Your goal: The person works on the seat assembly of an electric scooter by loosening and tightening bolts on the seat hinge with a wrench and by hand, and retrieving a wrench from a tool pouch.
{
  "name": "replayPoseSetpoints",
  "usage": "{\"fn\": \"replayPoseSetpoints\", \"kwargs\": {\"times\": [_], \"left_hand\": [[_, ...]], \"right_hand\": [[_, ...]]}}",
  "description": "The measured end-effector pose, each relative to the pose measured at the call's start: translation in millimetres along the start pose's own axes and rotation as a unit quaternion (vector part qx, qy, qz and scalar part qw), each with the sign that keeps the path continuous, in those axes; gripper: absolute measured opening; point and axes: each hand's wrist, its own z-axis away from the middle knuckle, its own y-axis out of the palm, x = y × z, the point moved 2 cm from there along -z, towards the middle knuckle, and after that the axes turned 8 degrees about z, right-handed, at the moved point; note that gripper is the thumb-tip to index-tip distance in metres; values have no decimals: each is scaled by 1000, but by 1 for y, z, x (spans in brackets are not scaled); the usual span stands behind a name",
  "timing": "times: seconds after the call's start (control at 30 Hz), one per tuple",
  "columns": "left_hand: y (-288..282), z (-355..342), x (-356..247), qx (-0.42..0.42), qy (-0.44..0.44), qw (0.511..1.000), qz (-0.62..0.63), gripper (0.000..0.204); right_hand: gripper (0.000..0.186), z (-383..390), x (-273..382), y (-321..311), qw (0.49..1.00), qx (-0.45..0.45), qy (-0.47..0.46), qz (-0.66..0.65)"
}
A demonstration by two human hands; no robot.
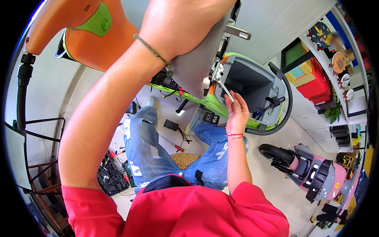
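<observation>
A silver wrench (226, 89) is pinched in the fingers of my right hand (237, 112). Its upper end sits against a metal bracket (216, 72) at the edge of a grey padded panel (193, 69). The panel is part of an orange and green electric scooter whose green frame (216, 106) runs beneath it. My left hand (185, 27) reaches up over the grey panel, a beaded bracelet at its wrist. The fingers of that hand are hidden. Close by on the right, a flat metal tab (238, 32) sticks out from the panel's edge.
An open grey storage bin (246, 65) with a black bar (291, 98) stands at the right. Between my legs lie a black box with wires (171, 125) and a red screwdriver (178, 147). A tool case (111, 173) is at my left, a pink scooter (319, 173) at the right.
</observation>
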Motion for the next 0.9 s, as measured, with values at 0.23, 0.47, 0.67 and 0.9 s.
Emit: {"fn": "replayPoseSetpoints", "kwargs": {"times": [0.23, 0.47, 0.67, 0.9], "left_hand": [[2, 4, -16, 4, -4, 1000, -4, 24], [1, 0, -1, -4, -37, 999, -7, 24], [2, 0, -9, 8, -87, 996, 5, 24], [4, 3, -28, 10, -51, 999, 11, 25]], "right_hand": [[26, -6, -6, 4, 999, -13, 9, 46], [21, -17, 3, 7, 954, -47, -10, 296], [22, -37, 12, 16, 883, -187, -193, 386], [34, -175, 37, 37, 796, -144, -226, 543]]}}
